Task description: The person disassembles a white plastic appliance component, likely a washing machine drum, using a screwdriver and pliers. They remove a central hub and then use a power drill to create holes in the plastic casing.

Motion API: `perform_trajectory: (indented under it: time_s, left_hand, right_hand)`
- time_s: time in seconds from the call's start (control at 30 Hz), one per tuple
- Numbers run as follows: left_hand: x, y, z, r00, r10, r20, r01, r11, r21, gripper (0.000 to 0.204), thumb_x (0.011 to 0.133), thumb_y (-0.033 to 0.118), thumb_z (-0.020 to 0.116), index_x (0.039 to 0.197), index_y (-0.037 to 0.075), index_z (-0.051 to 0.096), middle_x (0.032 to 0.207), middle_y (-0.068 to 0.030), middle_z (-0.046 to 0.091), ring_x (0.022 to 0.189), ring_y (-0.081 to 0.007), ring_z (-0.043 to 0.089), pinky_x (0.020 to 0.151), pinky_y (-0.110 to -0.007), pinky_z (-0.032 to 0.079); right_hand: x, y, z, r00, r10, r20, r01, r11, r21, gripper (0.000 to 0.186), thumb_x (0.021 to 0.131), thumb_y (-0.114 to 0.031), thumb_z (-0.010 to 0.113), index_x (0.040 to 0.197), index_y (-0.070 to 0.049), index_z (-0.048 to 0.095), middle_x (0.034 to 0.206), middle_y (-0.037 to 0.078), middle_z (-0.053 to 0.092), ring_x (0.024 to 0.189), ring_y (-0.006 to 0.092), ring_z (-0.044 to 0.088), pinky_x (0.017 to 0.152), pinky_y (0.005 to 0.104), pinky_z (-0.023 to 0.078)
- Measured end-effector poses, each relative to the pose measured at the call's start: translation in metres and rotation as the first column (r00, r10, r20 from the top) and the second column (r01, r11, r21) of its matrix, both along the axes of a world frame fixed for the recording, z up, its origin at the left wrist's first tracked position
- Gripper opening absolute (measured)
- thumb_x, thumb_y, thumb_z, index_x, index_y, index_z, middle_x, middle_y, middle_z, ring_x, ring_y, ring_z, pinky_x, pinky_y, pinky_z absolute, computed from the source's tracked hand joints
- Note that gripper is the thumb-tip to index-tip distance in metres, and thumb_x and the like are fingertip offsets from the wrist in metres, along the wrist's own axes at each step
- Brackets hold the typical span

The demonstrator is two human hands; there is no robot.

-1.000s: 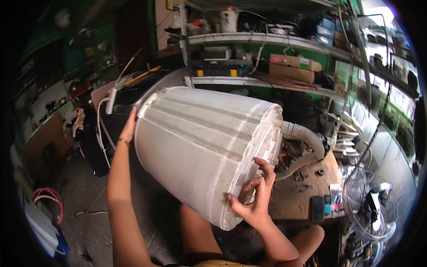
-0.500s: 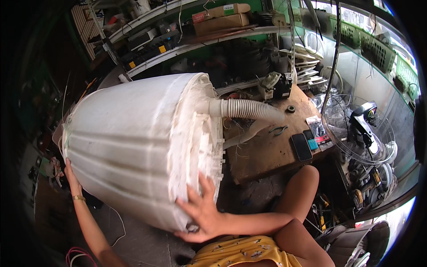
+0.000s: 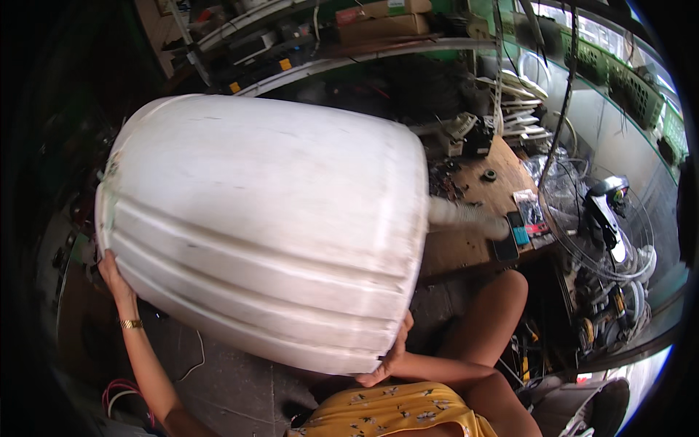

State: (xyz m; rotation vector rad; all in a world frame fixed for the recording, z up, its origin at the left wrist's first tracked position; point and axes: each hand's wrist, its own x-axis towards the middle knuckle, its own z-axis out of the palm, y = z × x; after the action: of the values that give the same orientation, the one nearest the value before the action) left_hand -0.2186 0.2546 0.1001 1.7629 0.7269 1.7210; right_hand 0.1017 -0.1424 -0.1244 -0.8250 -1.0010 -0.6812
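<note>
A large white plastic washing machine tub (image 3: 255, 197) lies on its side in front of me, its ribbed wall facing up and toward me. A ridged drain hose (image 3: 470, 217) sticks out past its right end. My left hand (image 3: 116, 278) grips the tub's left rim, its fingertips partly hidden by the rim. At the lower right corner, my right hand (image 3: 389, 358) is closed round the edge, with most of its fingers behind the tub. What supports the tub underneath is hidden.
A wooden workbench (image 3: 455, 251) beyond the tub holds a phone (image 3: 504, 244), a packet (image 3: 531, 211) and a black ring (image 3: 489, 175). Fan parts (image 3: 608, 218) stand at right. Shelves (image 3: 328, 65) with boxes (image 3: 386, 28) run behind. A white cable (image 3: 195, 357) lies on the floor.
The tub's right end has swung toward me and right, so its hose end faces away. My right hand has gone from lying spread on that end to holding its lower edge.
</note>
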Motion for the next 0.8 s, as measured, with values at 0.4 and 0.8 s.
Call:
perform_trajectory:
  time_s: [0.4,0.8]
  left_hand:
    - [0.141,-0.052,0.008,0.980,-0.020,-0.196,0.110,0.879,0.463,0.038,0.090,0.029,0.066,0.100,-0.007,0.062,0.086,-0.0046,0.061,0.087,-0.0133,0.055,0.077,-0.028,0.044]
    - [0.164,-0.124,-0.030,0.899,0.169,-0.405,0.147,0.754,0.640,0.067,0.063,0.059,0.075,0.087,-0.004,0.068,0.068,-0.0116,0.064,0.062,-0.0233,0.056,0.063,-0.034,0.044]
  right_hand:
    - [0.066,0.036,-0.163,0.980,0.170,-0.101,-0.193,0.697,-0.690,0.091,0.078,-0.050,0.068,0.142,0.001,0.027,0.145,0.029,0.024,0.135,0.0410,0.025,0.113,0.0492,0.012]
    - [0.081,-0.038,-0.175,0.807,0.237,-0.541,-0.581,0.480,-0.657,0.081,0.077,-0.012,0.071,0.141,0.002,0.024,0.137,0.027,0.035,0.132,0.0374,0.034,0.110,0.0423,0.025]
